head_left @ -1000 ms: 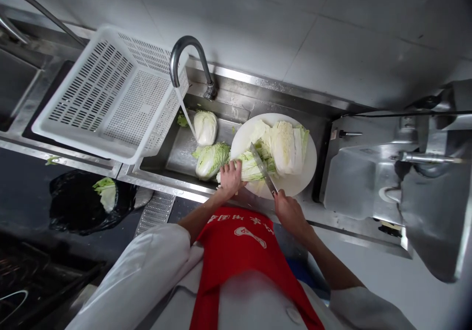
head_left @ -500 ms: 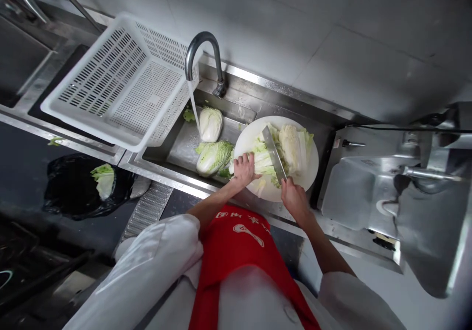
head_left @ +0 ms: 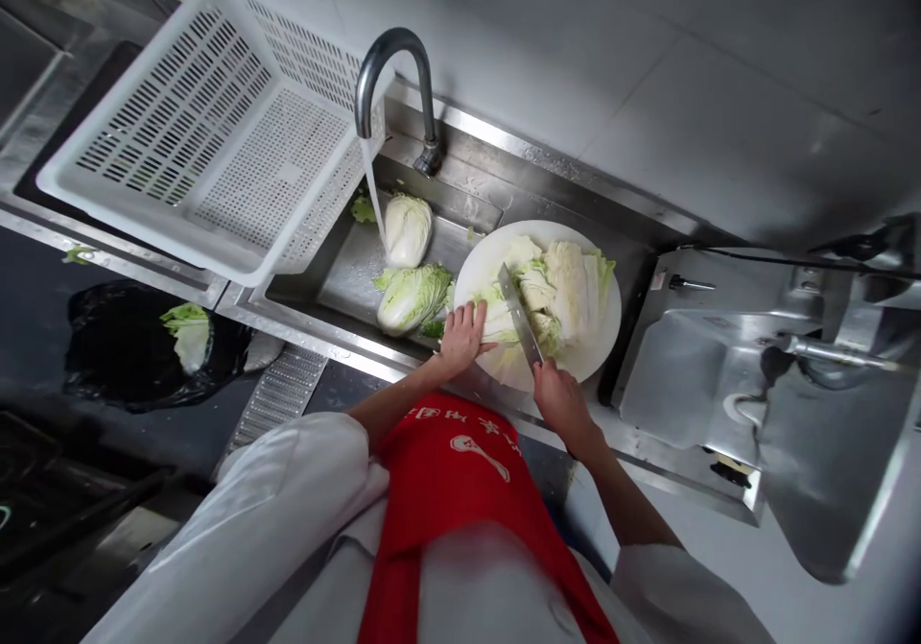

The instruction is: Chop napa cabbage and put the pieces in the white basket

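My right hand [head_left: 562, 402] is wrapped round the handle of a knife [head_left: 519, 316], whose blade lies across pale green cabbage on a round white board [head_left: 610, 332]. Pressed on the uncut end of that cabbage [head_left: 496, 322], left of the blade, is my left hand [head_left: 462, 339]. Cut pieces [head_left: 538, 291] lie just right of the blade, and a larger pale cabbage portion [head_left: 568, 289] rests beyond them. Two whole cabbages, one upper [head_left: 408, 230] and one lower [head_left: 413, 299], sit in the sink [head_left: 352, 274] left of the board.
Water runs from a curved faucet [head_left: 394, 39] into the sink. A white slotted basket [head_left: 270, 164] stands at the left. Below it, a black bag [head_left: 115, 346] holds a cabbage leaf [head_left: 188, 335]. Metal basins [head_left: 676, 366] are at the right.
The knife and both hands have shifted left along the cabbage. More cut pieces show right of the blade. The whole view has moved slightly.
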Demonstrator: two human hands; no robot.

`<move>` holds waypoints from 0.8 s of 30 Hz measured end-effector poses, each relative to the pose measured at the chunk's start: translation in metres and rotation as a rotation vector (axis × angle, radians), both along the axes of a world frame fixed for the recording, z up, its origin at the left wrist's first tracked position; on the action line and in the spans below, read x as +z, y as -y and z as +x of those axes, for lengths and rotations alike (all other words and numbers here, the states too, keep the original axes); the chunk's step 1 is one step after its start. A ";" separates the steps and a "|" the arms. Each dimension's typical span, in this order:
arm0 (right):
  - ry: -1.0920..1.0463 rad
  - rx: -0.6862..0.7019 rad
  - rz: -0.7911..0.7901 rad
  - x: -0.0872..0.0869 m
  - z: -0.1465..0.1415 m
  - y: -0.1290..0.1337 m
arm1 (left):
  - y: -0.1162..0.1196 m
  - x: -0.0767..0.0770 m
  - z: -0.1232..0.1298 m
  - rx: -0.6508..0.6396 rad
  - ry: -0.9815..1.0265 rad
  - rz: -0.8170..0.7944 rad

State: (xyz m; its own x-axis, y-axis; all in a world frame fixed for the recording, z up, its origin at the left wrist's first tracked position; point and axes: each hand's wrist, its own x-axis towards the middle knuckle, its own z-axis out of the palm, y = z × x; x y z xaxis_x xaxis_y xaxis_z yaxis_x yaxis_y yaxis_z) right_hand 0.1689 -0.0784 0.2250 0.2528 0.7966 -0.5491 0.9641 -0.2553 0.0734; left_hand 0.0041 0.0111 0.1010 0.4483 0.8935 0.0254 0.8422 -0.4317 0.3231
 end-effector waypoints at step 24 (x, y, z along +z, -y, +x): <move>0.058 0.019 0.150 0.012 -0.014 -0.016 | -0.010 -0.072 -0.025 -0.145 0.636 0.250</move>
State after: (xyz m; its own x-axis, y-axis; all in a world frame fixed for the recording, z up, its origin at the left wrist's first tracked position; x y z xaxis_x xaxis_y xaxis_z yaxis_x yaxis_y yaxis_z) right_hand 0.1551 -0.0624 0.2367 0.2649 0.8733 -0.4089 0.9640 -0.2496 0.0915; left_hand -0.0209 0.0212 0.0286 0.3921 0.7589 0.5198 0.4508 -0.6511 0.6106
